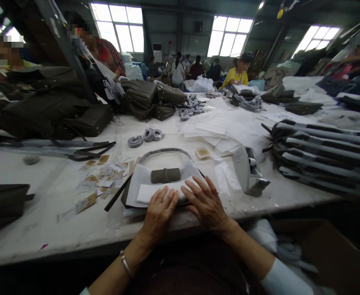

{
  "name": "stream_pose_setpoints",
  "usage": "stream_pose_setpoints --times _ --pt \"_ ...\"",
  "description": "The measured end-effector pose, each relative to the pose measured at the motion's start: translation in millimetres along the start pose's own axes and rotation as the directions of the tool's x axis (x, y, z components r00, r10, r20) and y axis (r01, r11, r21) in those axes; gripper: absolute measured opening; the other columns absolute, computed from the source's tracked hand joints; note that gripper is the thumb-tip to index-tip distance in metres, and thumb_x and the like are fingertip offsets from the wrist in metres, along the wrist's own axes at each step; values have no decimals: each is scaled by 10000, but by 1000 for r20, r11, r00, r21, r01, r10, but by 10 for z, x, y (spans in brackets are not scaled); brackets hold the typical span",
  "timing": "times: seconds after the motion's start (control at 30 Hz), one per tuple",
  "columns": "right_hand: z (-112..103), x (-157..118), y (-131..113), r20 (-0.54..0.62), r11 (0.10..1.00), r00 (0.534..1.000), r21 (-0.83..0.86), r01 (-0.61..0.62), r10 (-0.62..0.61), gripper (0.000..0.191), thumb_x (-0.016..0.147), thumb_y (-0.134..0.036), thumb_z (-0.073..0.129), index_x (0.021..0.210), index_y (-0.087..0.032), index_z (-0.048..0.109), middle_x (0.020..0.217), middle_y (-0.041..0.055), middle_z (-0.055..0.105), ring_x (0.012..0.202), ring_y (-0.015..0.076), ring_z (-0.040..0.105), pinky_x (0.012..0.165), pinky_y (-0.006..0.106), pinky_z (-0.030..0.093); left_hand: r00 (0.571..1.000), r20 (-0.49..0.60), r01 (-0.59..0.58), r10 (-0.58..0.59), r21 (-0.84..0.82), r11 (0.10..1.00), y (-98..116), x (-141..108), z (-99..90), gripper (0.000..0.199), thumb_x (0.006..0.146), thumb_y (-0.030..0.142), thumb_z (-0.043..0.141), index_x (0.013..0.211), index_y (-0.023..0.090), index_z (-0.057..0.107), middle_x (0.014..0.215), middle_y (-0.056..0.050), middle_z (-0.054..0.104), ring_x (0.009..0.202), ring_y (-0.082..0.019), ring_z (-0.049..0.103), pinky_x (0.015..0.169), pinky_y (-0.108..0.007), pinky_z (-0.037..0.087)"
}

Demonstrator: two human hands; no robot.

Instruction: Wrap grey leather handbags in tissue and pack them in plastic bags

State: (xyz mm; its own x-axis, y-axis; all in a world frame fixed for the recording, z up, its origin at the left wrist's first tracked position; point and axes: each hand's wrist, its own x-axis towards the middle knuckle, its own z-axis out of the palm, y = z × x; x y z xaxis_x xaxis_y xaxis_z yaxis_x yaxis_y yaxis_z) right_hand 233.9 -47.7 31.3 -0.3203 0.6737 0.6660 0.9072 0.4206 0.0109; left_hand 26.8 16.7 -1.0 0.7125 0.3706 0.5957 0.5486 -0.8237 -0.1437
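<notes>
A dark bag [125,198] lies at the table's front edge, mostly covered by white sheet material [133,186]. Its curved handle [164,150] is wrapped in grey and arches away from me. On the sheet rests a small olive pad with a raised band across its middle [165,175]. Nearer to me is a folded white padding strip [147,192]. My left hand [160,209] lies flat on this strip, fingers stretched out. Just right of it, my right hand [207,203] is open with fingers spread, over the strip's right end. Neither hand grips anything.
Paper tags [106,176] lie scattered left of the bag. A grey tape dispenser [248,172], small dish [202,152] and white sheets [219,129] are to the right. Stacked wrapped bags [315,153] stand far right. Grey coils [149,134] lie behind. Co-workers surround the table.
</notes>
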Motion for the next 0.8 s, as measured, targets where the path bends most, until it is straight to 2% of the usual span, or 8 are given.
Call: stream_pose_setpoints --times 0.07,0.13,0.27,0.47,0.53,0.67,0.73,0.8 --pt "40 38 100 66 997 995 35 70 -72 351 934 -150 499 1270 -192 591 1231 70 663 1235 252 528 1157 522 261 1000 -12 6 -6 33 999 17 -15 0 406 944 103 396 1315 149 554 1280 -102 629 1279 -295 502 1064 -462 397" --pt "126 25 161 57 993 994 78 93 -98 338 940 -106 446 1216 -186 623 1170 58 694 1157 213 582 1136 474 328 1000 21 8 -10 73 997 43 2 -21 408 947 118 395 1323 147 550 1300 -111 616 1286 -303 498 1077 -480 382" --pt "280 -91 157 8 996 999 87 36 -37 351 930 -88 433 1194 -188 642 1184 67 691 1173 211 570 1045 412 435 992 125 -47 25 172 984 116 82 -38 394 953 148 389 1311 96 545 1298 -149 606 1280 -317 504 1094 -525 361" --pt "312 -145 111 8 999 1000 41 -5 5 375 924 -118 466 1273 -180 590 1226 93 663 1228 233 520 1072 454 401 970 230 -138 82 238 962 137 218 40 370 929 83 362 1244 12 542 1206 -225 629 1187 -296 581 1025 -448 435" --pt "274 -126 118 55 1000 998 25 5 -7 406 909 -226 563 1312 -175 553 1260 108 639 1248 259 497 1102 500 364 969 226 -142 96 197 970 98 245 35 379 921 70 359 1261 30 523 1208 -220 624 1181 -292 581 1000 -446 450" --pt "202 -73 137 155 999 987 -22 37 -33 765 765 -470 746 1394 -144 458 1358 151 557 1305 338 427 1136 601 275 983 149 -127 107 135 983 -6 302 -28 350 923 77 359 1226 54 531 1142 -191 638 1109 -277 607 960 -427 470" --pt "198 -33 151 150 997 988 -56 56 -47 784 763 -458 748 1409 -138 440 1378 154 537 1316 349 410 1137 609 266 986 133 -114 98 114 987 -61 341 -62 340 927 84 351 1214 64 532 1121 -180 638 1083 -264 610 960 -420 468" --pt "212 28 173 126 993 990 -91 81 -70 678 817 -358 698 1406 -140 445 1379 146 538 1313 344 414 1135 598 278 988 124 -110 96 112 988 -115 382 -92 340 926 88 351 1212 64 533 1106 -172 637 1062 -260 610 960 -416 466"
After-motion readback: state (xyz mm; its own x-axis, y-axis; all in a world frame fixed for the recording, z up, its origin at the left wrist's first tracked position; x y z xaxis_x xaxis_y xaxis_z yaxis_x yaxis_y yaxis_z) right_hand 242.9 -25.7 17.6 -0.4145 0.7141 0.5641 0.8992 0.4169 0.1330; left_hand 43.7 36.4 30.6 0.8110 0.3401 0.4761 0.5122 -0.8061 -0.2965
